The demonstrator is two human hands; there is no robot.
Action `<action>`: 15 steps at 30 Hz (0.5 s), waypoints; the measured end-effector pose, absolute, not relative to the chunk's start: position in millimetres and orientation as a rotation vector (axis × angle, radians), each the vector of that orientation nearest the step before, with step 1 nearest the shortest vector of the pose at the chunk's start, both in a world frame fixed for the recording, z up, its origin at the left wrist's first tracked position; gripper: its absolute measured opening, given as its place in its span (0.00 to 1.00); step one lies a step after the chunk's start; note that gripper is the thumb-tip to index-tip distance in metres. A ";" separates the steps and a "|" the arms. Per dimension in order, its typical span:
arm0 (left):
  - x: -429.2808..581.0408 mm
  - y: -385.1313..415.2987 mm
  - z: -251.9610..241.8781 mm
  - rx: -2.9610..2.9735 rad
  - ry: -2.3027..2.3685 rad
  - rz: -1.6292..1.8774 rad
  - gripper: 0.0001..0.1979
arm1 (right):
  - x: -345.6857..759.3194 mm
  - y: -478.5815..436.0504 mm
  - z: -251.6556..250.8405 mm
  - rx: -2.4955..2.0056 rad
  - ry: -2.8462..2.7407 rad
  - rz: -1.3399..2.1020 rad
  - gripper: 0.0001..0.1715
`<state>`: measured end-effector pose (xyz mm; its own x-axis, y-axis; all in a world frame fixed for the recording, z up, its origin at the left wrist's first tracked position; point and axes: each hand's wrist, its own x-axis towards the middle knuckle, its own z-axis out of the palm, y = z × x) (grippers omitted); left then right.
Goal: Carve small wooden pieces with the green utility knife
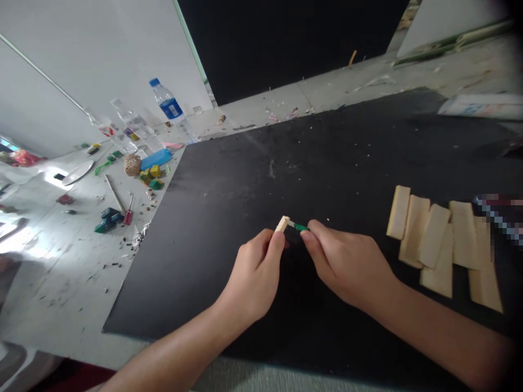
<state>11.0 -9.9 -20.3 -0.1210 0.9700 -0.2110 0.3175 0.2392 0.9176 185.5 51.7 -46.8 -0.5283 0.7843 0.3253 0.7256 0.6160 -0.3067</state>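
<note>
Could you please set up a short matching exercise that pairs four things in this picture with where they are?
Things:
1. small pale wooden stick
2. green-handled tool
3. row of flat pale wooden slats
4. clear plastic bottle with blue cap

Places:
A. far left, by the white wall
B. in the right hand
C. on the black mat, at right
D. in the left hand

Pairs: 1-D, 2-B, 3-C, 4-A

Glare whitens the left floor (24, 239); edges bend, right corners darken.
</note>
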 end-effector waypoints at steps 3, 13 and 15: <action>11.6 -10.6 -20.4 1.295 1.637 0.899 0.24 | 185.8 52.3 -48.6 -1.185 -2.416 0.204 0.25; 11.3 -13.5 -17.5 1.491 1.724 0.786 0.21 | 177.9 49.5 -52.0 -1.296 -2.465 -0.159 0.26; 10.1 -14.1 -20.0 1.451 1.716 0.775 0.22 | 175.5 48.1 -52.1 -1.314 -2.470 -0.205 0.27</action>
<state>10.1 -14.1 -20.0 -0.0803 0.9843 -0.1571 0.5335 0.1755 0.8274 175.5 48.1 -52.1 -0.5173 0.7777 0.3571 0.8259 0.5631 -0.0299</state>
